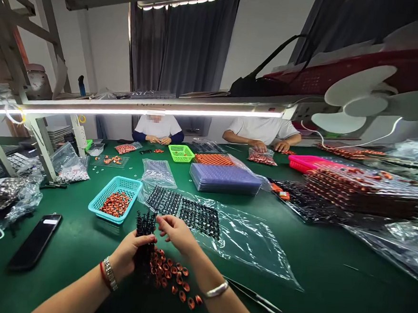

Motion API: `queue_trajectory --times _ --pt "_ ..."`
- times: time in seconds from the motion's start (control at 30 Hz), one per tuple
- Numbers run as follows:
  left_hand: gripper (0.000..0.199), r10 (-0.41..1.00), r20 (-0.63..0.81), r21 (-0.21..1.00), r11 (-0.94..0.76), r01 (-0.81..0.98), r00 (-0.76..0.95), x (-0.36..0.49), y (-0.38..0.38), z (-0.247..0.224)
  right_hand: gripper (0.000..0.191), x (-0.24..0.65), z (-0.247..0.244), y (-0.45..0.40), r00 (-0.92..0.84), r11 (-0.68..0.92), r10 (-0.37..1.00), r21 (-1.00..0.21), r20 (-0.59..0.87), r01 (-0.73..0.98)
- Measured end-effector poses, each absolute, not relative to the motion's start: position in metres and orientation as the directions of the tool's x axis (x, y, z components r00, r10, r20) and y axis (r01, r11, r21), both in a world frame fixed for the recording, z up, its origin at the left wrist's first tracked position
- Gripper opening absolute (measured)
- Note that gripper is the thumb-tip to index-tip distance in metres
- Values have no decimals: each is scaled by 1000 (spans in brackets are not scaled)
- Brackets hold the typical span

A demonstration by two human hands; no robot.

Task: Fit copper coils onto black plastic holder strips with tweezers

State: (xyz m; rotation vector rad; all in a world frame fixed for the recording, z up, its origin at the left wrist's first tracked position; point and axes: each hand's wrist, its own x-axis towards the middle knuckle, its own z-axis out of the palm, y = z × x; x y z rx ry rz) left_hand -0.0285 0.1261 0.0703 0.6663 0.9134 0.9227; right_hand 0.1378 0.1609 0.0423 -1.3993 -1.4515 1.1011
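Observation:
My left hand [126,253] is closed around an upright bundle of thin black plastic pieces [145,222], its thumb pressed across the front. At the bundle's upper right edge, my right hand [179,233] has thumb and index finger pinched together; whatever lies between the fingertips is too small to make out. Loose orange-and-black oval rings [177,278] are scattered below the hands on the green table [315,278]. Just past my right wrist lies a pair of metal tweezers [256,298]. Beyond the hands, black gridded sheets of small parts [200,218] rest on a clear plastic bag [253,236].
A light-blue basket [94,205] holds more orange rings, left of the bundle. A black phone [35,242] lies at left. Purple plastic trays [225,179] are stacked ahead; loaded trays [356,193] are piled at right. Two people [158,126] sit opposite, near a white fan [365,106].

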Motion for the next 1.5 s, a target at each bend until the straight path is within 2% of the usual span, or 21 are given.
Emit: queue_trajectory --times 0.17,0.37,0.53,0.63,0.73,0.87,1.0,1.17,1.23,1.33,1.5 --pt "27 877 -358 807 464 -365 322 -27 122 72 18 118 37 146 9 -22 1000 -998 -23 -63" --pt "29 870 -374 789 480 -383 320 -25 119 72 15 129 50 135 14 -110 991 -880 -131 -462" --pt "31 858 -373 771 498 -396 354 -24 120 69 13 120 53 129 22 -180 968 -755 -250 -630" --pt "28 848 -373 764 511 -395 376 -23 118 69 16 108 49 128 73 -171 947 -683 -313 -711" --pt "37 853 -354 765 501 -406 384 -22 114 71 21 99 49 126 118 -134 928 -611 -353 -780" --pt "42 866 -330 766 479 -429 377 -21 112 73 34 93 57 119 127 -67 943 -550 -307 -832" --pt "35 875 -344 760 473 -446 341 -21 114 69 59 93 61 113 78 -81 966 -572 -247 -816" --pt "35 867 -382 747 493 -446 319 -22 117 69 63 111 58 119 79 -88 969 -622 -235 -778" --pt "39 865 -389 744 499 -444 318 -23 117 71 58 119 58 123 74 -96 972 -659 -225 -746" --pt "40 856 -394 749 510 -423 333 -24 116 74 38 123 58 125 23 -143 976 -720 -216 -679" --pt "29 843 -395 777 519 -356 365 -23 113 74 14 117 56 125 -42 -204 975 -794 -220 -572"
